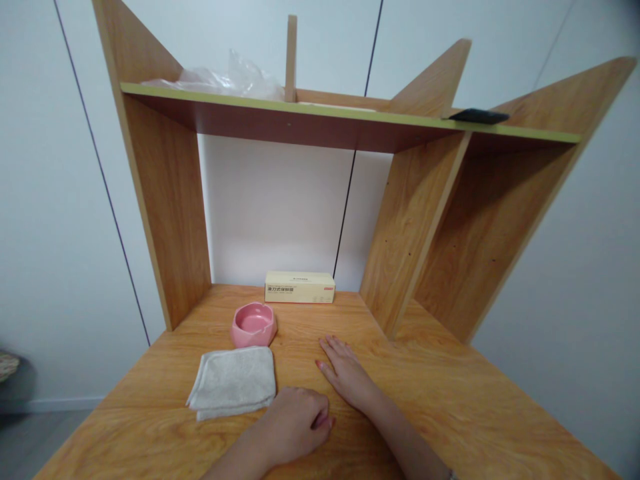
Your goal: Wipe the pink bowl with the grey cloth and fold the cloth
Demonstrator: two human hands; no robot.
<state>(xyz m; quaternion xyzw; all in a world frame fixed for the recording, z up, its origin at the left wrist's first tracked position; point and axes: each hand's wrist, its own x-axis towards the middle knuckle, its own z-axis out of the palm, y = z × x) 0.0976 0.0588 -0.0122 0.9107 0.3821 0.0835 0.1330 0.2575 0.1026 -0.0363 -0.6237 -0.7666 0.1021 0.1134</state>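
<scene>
My left hand (pixel 301 421) rests on the desk as a loose fist, with nothing visible in its curled fingers. Just to its left lies a folded grey cloth (pixel 234 379), close to the knuckles. My right hand (pixel 345 375) lies palm down on the wood, its fingers stretched forward and the thumb apart. Behind the cloth sits a pink faceted ashtray-like dish (pixel 254 325) with a notched rim. Farther back, against the wall, stands a long cream cling film box (pixel 300 288) with dark printing. Neither hand touches the dish or the box.
A wooden desk (pixel 480 407) carries a shelf unit with upright side panels (pixel 167 220) and a divider (pixel 417 233). On its upper shelf (pixel 325 112) are a clear plastic bag (pixel 235 79) and a flat black object (pixel 479 117).
</scene>
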